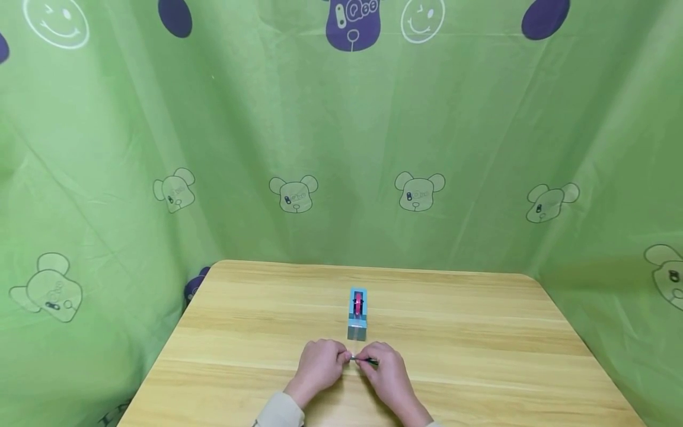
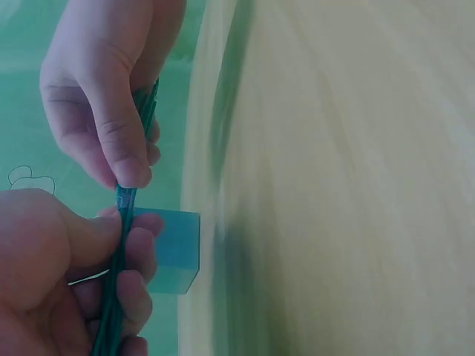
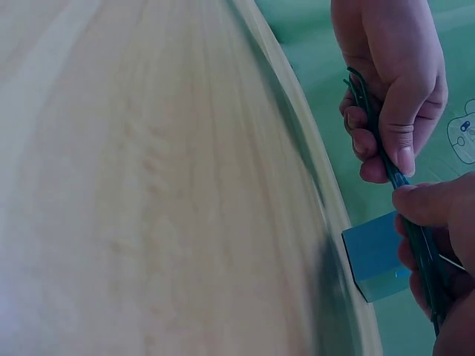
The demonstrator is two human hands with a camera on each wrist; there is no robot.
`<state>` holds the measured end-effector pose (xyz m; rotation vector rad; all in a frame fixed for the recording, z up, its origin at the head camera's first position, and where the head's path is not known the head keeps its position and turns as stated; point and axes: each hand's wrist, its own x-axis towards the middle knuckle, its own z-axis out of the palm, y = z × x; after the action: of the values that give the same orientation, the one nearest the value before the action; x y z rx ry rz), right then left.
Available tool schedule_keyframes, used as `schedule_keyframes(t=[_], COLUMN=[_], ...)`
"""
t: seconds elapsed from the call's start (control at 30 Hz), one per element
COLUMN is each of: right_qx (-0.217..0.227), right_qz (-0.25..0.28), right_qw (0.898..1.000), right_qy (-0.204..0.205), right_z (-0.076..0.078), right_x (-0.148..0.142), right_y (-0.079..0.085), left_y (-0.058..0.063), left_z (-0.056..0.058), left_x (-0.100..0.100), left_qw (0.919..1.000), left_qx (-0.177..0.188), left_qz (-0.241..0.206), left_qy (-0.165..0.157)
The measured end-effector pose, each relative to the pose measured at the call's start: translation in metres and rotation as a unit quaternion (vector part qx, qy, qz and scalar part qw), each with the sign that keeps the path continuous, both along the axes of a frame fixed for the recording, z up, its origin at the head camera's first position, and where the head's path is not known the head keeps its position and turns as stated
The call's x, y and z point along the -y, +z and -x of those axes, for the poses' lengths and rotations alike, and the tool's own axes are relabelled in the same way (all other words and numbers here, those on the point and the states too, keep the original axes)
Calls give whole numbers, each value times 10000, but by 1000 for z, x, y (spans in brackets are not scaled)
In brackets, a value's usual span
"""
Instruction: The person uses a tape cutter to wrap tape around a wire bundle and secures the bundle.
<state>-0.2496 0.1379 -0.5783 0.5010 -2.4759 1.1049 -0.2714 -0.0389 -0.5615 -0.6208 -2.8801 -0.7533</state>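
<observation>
Both hands meet in front of a blue tape dispenser [image 1: 357, 324] and grip one thin bundle of dark green wires [image 3: 427, 259]. My left hand [image 1: 322, 363] pinches it with thumb and fingers, and the strands run back through the palm. Close beside it, my right hand [image 1: 388, 370] pinches the bundle with fingers curled around the strands. A short shiny band [image 2: 125, 197] shows on the wires between the two thumbs. From the dispenser's front, a faint clear strip seems to reach toward the fingertips. The dispenser holds a pink roll [image 1: 358, 303].
A light wooden table [image 1: 480, 332] with rounded far corners lies beneath the hands. Green printed curtains [image 1: 352, 130] hang behind it and along both sides, close to the table's edges.
</observation>
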Motion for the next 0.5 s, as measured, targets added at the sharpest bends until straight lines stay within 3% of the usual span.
schedule_keyframes(t=[0.5], right_qx=[757], right_qz=[-278], right_qw=[9967], right_qy=[-6], right_z=[1], right_x=[0], right_y=[6], left_y=[-6], left_z=[2], left_x=[1], left_qw=[9989], left_qx=[-390], left_qz=[-260], left_qy=[41])
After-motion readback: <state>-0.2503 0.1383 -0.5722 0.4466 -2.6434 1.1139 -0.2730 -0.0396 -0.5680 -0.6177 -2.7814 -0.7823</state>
